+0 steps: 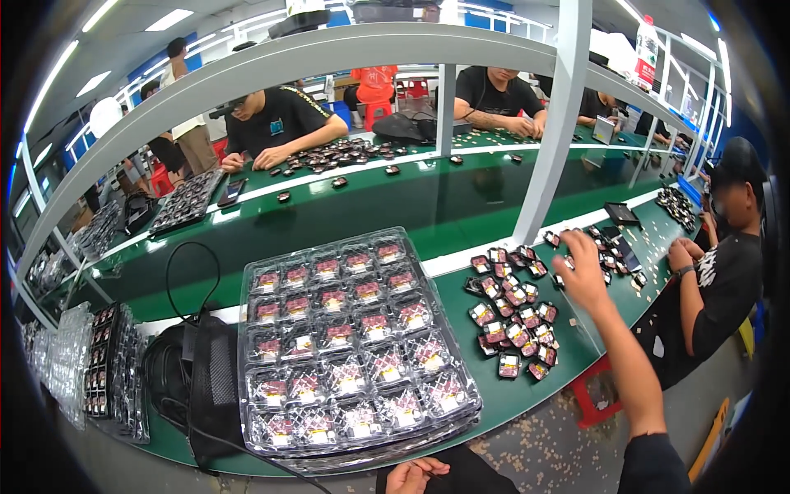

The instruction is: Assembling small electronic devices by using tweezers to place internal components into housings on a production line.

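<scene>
My right hand reaches out over the green bench with its fingers apart, beside a heap of small dark square pieces with pink-and-white faces. Nothing shows in its grasp. Low at the front edge, by my dark clothing, my left hand has its fingers curled together; whether something small is in them cannot be made out. Between the hands and to the left lies a stack of clear plastic blister trays, the top one filled with rows of similar pieces.
A black mesh bag with a cable lies left of the trays, near more stacked trays. A white upright post rises behind the heap. A green conveyor belt runs beyond. A co-worker sits at the right; others work opposite.
</scene>
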The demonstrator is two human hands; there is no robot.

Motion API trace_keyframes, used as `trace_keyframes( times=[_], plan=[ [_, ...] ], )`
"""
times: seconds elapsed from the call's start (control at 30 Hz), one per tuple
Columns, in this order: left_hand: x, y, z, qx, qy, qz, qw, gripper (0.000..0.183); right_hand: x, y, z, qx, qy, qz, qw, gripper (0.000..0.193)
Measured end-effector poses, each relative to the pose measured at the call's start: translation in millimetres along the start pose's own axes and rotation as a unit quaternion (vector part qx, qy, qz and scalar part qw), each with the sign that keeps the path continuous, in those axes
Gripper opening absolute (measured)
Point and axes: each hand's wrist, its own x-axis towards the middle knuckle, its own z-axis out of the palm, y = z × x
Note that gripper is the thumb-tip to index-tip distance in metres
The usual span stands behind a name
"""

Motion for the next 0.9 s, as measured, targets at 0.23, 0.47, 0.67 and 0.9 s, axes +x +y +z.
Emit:
trace_keyframes(
  times=[0.23, 0.47, 0.67, 0.9],
  plan=[
    [-6.6, -2.8, -7.1, 0.099, 0.008, 0.020, 0.995, 0.025, 60.2, 108.0, 24.4, -0.176, -0.171, 0.234, 0.941, 0.079],
    [-4.1, -0.3, -6.7, 0.077, 0.013, 0.008, 0.997, 0.026, 46.5, 128.4, 29.0, -0.036, -0.240, 0.057, 0.968, 0.068],
    [-1.8, 0.9, -6.2, 0.074, 0.002, -0.003, 0.997, 0.026, 15.2, 68.2, 36.2, -0.015, -0.223, -0.020, 0.974, 0.064],
    [-2.8, 1.5, -4.4, 0.120, -0.009, 0.013, 0.993, 0.024, -6.9, 9.6, 28.3, 0.015, -0.178, -0.003, 0.984, 0.060]
  ],
)
